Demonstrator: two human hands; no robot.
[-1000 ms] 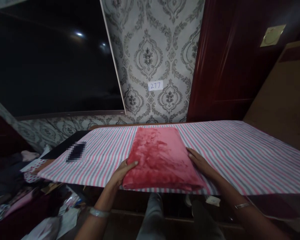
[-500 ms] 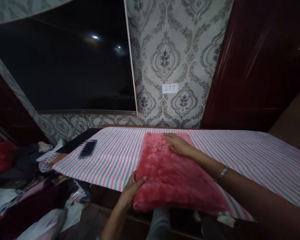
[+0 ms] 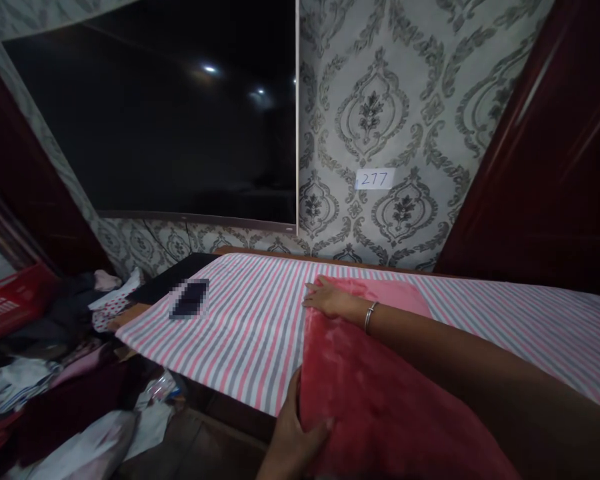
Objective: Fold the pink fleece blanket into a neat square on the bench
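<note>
A red plush cloth [image 3: 370, 387], folded into a thick, cushion-like pad, lies on a striped cloth [image 3: 250, 313] in pink, grey and white. My right hand [image 3: 327, 298] rests on its far left corner, fingers spread and pointing left over the edge. A silver bangle circles that wrist, and the forearm covers much of the pad's right side. At the near left edge, my left hand [image 3: 300, 427] grips the plush, its thumb on top and its fingers along the side, partly hidden. The nearest part of the pad runs out of view.
A blurred dark rectangular object [image 3: 190, 298] lies on the striped cloth at the left. Clothes and papers [image 3: 90, 440] are heaped below on the left, near a red bag [image 3: 15, 300]. Behind are a large television [image 3: 180, 127] and a paper label reading 277 [image 3: 375, 179].
My right hand has slid left to the pad's far left corner, its fingers now spread over the edge. My left hand keeps its grip on the near left side. The view has shifted left and closer.
</note>
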